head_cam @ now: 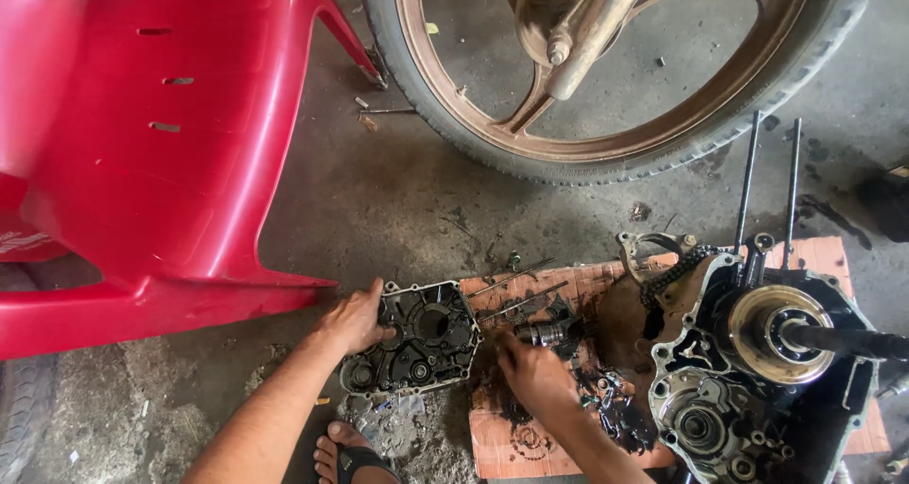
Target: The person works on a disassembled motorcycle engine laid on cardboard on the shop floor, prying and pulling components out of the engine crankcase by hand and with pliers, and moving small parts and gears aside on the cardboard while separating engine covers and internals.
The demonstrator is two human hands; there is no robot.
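Note:
My left hand (355,319) grips the left edge of a black, oily engine side cover (417,337) lying on the concrete floor. My right hand (532,370) rests, fingers bent, on a stained piece of cardboard (502,441) among small greasy parts, next to a short metal gear shaft (544,333). I cannot tell whether its fingers pinch a small part. To the right stands an opened engine crankcase (757,370) with a brass-coloured rotor, gears and a timing chain (670,271).
A motorcycle's red plastic body panel (151,152) fills the left. A tyre with a bronze alloy wheel (606,77) stands behind. Two long studs (748,186) rise from the crankcase. My sandalled foot (352,456) is at the bottom. Loose bolts lie near the wheel.

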